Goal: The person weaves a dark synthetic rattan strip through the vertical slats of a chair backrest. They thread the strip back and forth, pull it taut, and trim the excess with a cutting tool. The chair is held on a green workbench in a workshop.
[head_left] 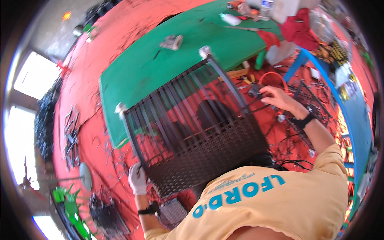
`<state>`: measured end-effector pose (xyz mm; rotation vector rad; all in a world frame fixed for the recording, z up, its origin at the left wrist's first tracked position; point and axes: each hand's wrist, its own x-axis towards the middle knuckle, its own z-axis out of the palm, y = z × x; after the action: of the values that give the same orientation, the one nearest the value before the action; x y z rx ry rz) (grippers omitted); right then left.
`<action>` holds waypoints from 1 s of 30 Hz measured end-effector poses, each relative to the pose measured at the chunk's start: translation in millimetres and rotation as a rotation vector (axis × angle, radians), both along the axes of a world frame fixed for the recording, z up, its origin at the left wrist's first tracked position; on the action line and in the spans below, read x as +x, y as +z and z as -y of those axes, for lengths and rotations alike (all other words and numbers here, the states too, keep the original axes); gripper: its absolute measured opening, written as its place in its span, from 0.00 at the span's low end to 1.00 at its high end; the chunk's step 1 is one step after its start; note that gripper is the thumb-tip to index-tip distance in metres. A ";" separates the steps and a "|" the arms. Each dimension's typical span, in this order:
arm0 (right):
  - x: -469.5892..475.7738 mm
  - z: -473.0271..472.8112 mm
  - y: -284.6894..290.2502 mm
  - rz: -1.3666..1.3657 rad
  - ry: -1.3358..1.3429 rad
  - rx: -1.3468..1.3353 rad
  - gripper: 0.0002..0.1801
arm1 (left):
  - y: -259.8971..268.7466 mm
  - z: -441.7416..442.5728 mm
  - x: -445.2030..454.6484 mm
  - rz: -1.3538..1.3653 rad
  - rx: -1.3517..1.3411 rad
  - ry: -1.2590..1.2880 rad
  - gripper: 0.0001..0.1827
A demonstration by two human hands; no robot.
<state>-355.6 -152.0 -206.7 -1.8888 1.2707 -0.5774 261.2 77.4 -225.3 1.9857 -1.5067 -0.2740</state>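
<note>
A metal furniture frame (227, 82), partly woven with dark brown synthetic wicker (207, 151), leans across my lap. Dark flat warp strips (171, 115) run from the woven part to the far crossbar. Crumpled wrapping (205, 51) covers the far end of one side rail. My left hand (138, 179), in a white knit glove, is against the left edge of the weave; whether it grips there is unclear. Beyond the right rail, my bare right hand (276, 97) pinches a thin dark weaving strand (258, 109) that leads to the weave.
A green table (132, 72) lies just past the frame, carrying a white bottle (230, 19) and a crumpled glove-like bundle (172, 42). At right stands a blue-edged table (357, 120). Loose strands (295, 138) and an orange cable-like loop (273, 75) lie over the red floor (93, 144).
</note>
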 end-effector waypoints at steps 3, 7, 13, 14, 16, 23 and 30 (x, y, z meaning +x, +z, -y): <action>21.8 -3.7 3.1 -0.134 0.147 -0.404 0.18 | 8.7 2.8 -1.2 0.181 -0.056 -0.099 0.11; 41.0 3.3 2.4 -0.272 0.261 -0.355 0.12 | 21.4 11.0 5.0 0.058 0.024 -0.145 0.10; 53.4 23.8 1.7 -0.072 0.311 -0.243 0.10 | 47.5 34.9 29.5 -0.525 0.669 0.106 0.10; 53.7 27.9 4.3 -0.042 0.297 -0.105 0.11 | 50.8 42.1 34.8 -0.519 0.748 0.084 0.10; 52.8 35.3 11.9 -0.029 0.242 0.155 0.14 | 55.2 56.0 45.4 -0.510 0.848 0.022 0.10; 59.1 62.2 28.3 -0.041 0.150 0.487 0.21 | 41.6 90.9 62.0 -0.599 0.663 -0.010 0.10; 61.7 73.0 13.1 0.030 0.201 0.125 0.14 | 21.6 122.9 70.6 -0.634 0.315 0.069 0.12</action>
<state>-293.9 -225.0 -193.5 -1.8687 1.0576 -0.4095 331.7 -45.5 -203.7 1.9116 -1.0252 -1.0546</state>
